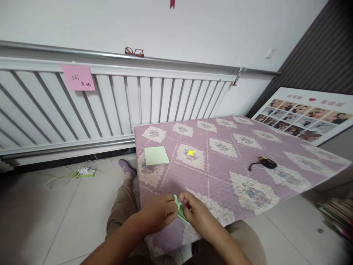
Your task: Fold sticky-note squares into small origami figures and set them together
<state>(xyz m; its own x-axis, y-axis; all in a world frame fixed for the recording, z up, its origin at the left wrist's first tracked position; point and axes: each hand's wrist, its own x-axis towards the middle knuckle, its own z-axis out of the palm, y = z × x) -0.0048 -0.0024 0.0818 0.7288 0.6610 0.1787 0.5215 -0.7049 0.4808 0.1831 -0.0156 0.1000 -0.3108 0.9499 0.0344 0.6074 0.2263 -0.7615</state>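
1. Sheet (181,214): thin, matt paper, creased.
2. Pad (156,156): matt paper, smooth on top.
3. Small yellow piece (191,152): looks like paper.
4. Tablecloth (217,189): patterned cloth, slightly puckered, mostly matt.
5. Radiator (161,97): smooth, painted metal, faintly glossy.
6. Pipe (96,55): smooth, shiny metal.
7. Note (79,84): flat, matt paper.
8. Floor (35,213): smooth tile, softly glossy.
9. Trousers (120,208): matt cloth, wrinkled.

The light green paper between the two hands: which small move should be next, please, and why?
Perhaps the right hand should press gently along the bent light green paper while the left hand steadies it. Both hands hold it, and it looks bent, not flat; the hands hide part of it, so the exact folds cannot be told.
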